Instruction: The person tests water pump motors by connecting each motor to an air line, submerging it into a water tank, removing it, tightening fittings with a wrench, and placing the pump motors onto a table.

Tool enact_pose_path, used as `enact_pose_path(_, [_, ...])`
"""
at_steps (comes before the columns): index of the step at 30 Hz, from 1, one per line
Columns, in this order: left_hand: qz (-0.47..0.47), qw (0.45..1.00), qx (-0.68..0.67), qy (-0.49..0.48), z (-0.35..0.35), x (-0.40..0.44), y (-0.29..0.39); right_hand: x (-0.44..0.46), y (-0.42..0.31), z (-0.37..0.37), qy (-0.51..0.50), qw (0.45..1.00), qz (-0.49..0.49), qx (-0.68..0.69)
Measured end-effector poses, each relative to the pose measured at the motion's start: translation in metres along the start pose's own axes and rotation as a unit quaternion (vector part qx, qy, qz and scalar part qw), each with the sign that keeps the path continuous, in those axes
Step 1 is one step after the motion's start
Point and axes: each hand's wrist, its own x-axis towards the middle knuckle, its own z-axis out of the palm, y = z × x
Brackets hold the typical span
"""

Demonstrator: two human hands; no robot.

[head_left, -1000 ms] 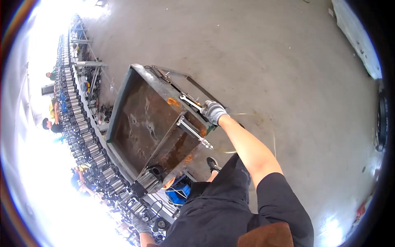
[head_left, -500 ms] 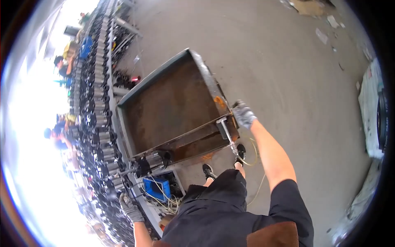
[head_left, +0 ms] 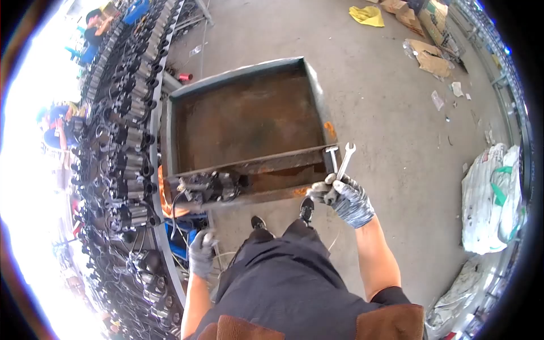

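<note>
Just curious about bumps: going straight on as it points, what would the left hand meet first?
The left hand would probably meet the near rim of the metal tray; height is unclear, so it might pass over or under.

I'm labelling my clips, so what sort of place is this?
Probably a factory or workshop floor: a long line of motor-like metal parts runs alongside, the gloved right hand holds a wrench, and a rust-stained metal tray stands in front.
</note>
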Motion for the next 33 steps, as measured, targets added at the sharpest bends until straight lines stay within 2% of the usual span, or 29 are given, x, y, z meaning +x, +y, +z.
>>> enact_pose_path(1, [-0.009,0.998,-0.047,-0.043,0.006,0.003,0.019,0.000,0.013,0.027,0.029,0.999,0.016,0.002])
enact_pose_path(3, [0.017,0.984,-0.087,-0.152,0.007,0.011,0.055,0.012,0.048,0.045,-0.014,0.999,0.017,0.026])
enact_pose_path(6, [0.110,0.938,-0.152,-0.292,0.013,0.028,0.075,0.020,0.097,0.096,-0.032,0.999,0.018,-0.017])
enact_pose_path(7, [0.121,0.912,-0.207,-0.333,0.018,0.033,0.069,0.024,0.109,0.111,-0.044,0.996,0.028,-0.070])
enact_pose_path(9, [0.088,0.883,-0.307,-0.345,0.019,0.030,0.074,0.028,0.136,0.137,-0.052,0.993,0.031,-0.103])
enact_pose_path(10, [0.077,0.902,-0.268,-0.329,0.011,0.032,0.081,0.031,0.148,0.138,-0.066,0.988,0.036,-0.137])
enact_pose_path(11, [0.064,0.919,-0.228,-0.316,0.003,0.032,0.082,0.030,0.157,0.143,-0.031,0.984,0.058,-0.169])
enact_pose_path(13, [0.072,0.931,-0.180,-0.308,-0.013,0.040,0.067,0.032,0.152,0.149,-0.047,0.975,0.046,-0.213])
enact_pose_path(14, [0.081,0.936,-0.146,-0.309,-0.020,0.046,0.057,0.033,0.139,0.162,-0.049,0.982,0.055,-0.173])
enact_pose_path(15, [0.086,0.940,-0.114,-0.309,-0.028,0.046,0.053,0.030,0.136,0.152,0.014,0.978,0.011,-0.208])
enact_pose_path(17, [0.068,0.943,-0.100,-0.311,-0.041,0.054,0.035,0.031,0.102,0.156,-0.034,0.909,0.124,-0.395])
enact_pose_path(18, [0.073,0.937,-0.117,-0.320,-0.046,0.056,0.035,0.033,0.098,0.161,-0.029,0.853,0.202,-0.480])
enact_pose_path(19, [0.075,0.931,-0.134,-0.331,-0.049,0.058,0.034,0.033,0.106,0.174,-0.026,0.815,0.181,-0.550])
enact_pose_path(21, [0.095,0.934,-0.140,-0.313,-0.048,0.064,0.030,0.043,0.118,0.194,-0.096,0.667,0.203,-0.711])
enact_pose_path(22, [0.106,0.936,-0.143,-0.305,-0.047,0.068,0.028,0.050,0.118,0.213,-0.122,0.608,0.253,-0.743])
enact_pose_path(23, [0.086,0.933,-0.192,-0.290,-0.047,0.071,0.026,0.053,0.122,0.196,-0.144,0.646,0.185,-0.726])
enact_pose_path(24, [0.113,0.956,-0.166,-0.215,-0.046,0.075,0.019,0.064,0.129,0.181,-0.167,0.679,0.115,-0.705])
enact_pose_path(26, [0.155,0.977,-0.135,-0.059,-0.035,0.089,-0.016,0.079,0.127,0.185,-0.056,0.730,0.151,-0.664])
enact_pose_path(27, [0.099,0.988,-0.112,-0.042,-0.025,0.101,-0.040,0.088,0.127,0.196,0.002,0.754,0.162,-0.636])
enact_pose_path(29, [0.258,0.963,-0.014,0.070,-0.012,0.124,-0.056,0.106,0.124,0.187,0.005,0.773,0.212,-0.597])
enact_pose_path(30, [0.255,0.963,-0.055,0.068,-0.015,0.125,-0.041,0.113,0.127,0.180,0.011,0.796,0.235,-0.557])
enact_pose_path(32, [0.248,0.957,-0.137,0.063,-0.019,0.127,-0.013,0.123,0.128,0.183,0.017,0.792,0.251,-0.556])
enact_pose_path(33, [0.257,0.962,-0.073,0.058,-0.018,0.135,-0.012,0.126,0.126,0.188,0.019,0.794,0.261,-0.549])
